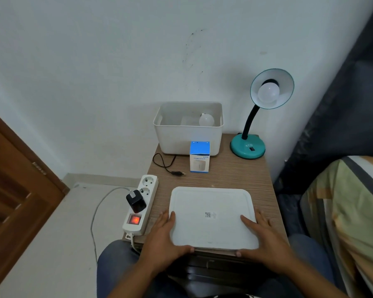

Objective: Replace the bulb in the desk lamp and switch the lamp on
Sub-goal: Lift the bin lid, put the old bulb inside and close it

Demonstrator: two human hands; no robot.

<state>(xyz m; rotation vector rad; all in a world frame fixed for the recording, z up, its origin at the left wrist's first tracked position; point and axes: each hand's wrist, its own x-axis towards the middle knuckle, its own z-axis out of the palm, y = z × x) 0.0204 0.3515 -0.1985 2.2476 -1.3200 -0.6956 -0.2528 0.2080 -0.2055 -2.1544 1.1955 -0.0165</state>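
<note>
A teal desk lamp point(247, 148) stands at the table's back right, its shade tilted toward me with a white bulb point(268, 93) in the socket. A second white bulb point(206, 120) lies inside the open white bin point(188, 138). The lamp's black plug point(178, 173) lies loose on the tabletop, out of the power strip point(141, 203). The bin's white lid point(213, 218) lies flat at the table's near edge. My left hand point(166, 239) and right hand point(265, 239) rest against its two near corners, fingers straight along the sides and thumbs at the front edge.
A small blue and white box point(199, 157) stands in front of the bin. The power strip's red switch point(135, 219) glows, and a black adapter point(135, 201) is plugged in. A brown door point(13, 190) is at the left, and bedding point(349, 211) at the right.
</note>
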